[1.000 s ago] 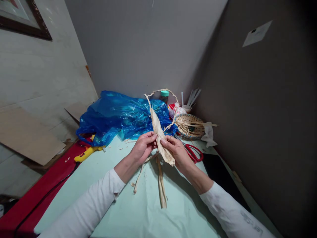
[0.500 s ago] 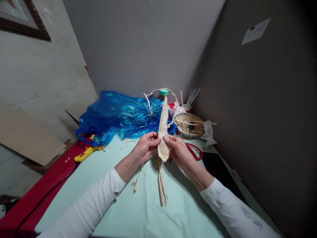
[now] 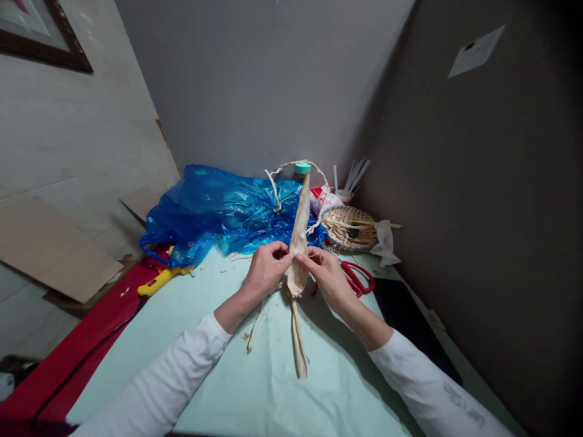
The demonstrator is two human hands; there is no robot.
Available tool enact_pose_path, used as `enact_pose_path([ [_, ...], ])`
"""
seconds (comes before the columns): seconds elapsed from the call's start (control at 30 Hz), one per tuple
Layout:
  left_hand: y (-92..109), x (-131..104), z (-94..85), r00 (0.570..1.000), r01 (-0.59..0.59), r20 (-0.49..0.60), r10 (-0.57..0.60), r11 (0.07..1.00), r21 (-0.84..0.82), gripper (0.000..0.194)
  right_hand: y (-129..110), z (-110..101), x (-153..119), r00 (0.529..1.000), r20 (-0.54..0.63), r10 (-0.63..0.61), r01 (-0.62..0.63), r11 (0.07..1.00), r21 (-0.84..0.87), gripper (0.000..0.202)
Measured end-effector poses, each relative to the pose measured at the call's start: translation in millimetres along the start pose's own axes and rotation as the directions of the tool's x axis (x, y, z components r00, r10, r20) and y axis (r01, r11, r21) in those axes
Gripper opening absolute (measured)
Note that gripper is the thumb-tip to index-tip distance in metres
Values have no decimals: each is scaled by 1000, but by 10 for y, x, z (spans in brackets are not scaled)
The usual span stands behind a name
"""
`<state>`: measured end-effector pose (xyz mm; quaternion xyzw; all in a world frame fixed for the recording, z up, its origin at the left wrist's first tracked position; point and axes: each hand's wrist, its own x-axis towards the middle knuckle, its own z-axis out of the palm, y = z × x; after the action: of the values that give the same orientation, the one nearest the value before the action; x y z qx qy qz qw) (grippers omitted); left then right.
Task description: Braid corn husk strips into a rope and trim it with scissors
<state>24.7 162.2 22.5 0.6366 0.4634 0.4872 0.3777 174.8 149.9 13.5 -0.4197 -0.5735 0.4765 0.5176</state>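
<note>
Between my two hands a long, pale dried corn husk stands upright above the table, its narrow tip pointing away and its wider end towards me. My left hand (image 3: pixel 268 268) pinches its left edge low down. From the other side my right hand (image 3: pixel 328 273) grips the husk (image 3: pixel 301 224), thumb on its face. Folded husk strips (image 3: pixel 298 340) lie on the pale green cover below it, and a thin curled strip (image 3: pixel 253 334) lies to their left. A thin twisted husk cord (image 3: pixel 276 191) arches behind the husk. Red-handled scissors (image 3: pixel 368 278) rest beside my right hand.
A blue plastic bag (image 3: pixel 214 203) fills the back left, with a yellow glue gun (image 3: pixel 159 284) and its cable before it. At the back right are a green-lidded jar (image 3: pixel 302 168), a cup of white sticks (image 3: pixel 344 196) and a woven basket (image 3: pixel 364 246). A black flat panel (image 3: pixel 412 321) lies right.
The husk has tilted slightly, its tip now a little further right and its lower end a little left. Both hands keep hold of it, with the fingers slightly shifted.
</note>
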Motion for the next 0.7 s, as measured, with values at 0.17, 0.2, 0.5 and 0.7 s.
enact_pose_path([
  [0.17, -38, 5, 16, 1000, -7, 13, 6, 999, 37, 14, -11, -4, 4, 1000, -9, -22, 20, 980, -196, 28],
  [0.2, -42, 5, 16, 1000, -7, 23, 7, 999, 34, 14, -12, -9, 5, 1000, -13, -21, 17, 973, -228, 28],
  [0.5, -70, 19, 21, 992, 8, 124, -7, 1000, -5, 16, 69, -61, 23, 1000, 1, -5, 5, 975, -223, 30],
  [0.7, -11, 6, 21, 973, 185, 187, -136, 941, -282, 23, 128, -41, 47, 1000, -1, -15, 15, 990, -141, 27],
])
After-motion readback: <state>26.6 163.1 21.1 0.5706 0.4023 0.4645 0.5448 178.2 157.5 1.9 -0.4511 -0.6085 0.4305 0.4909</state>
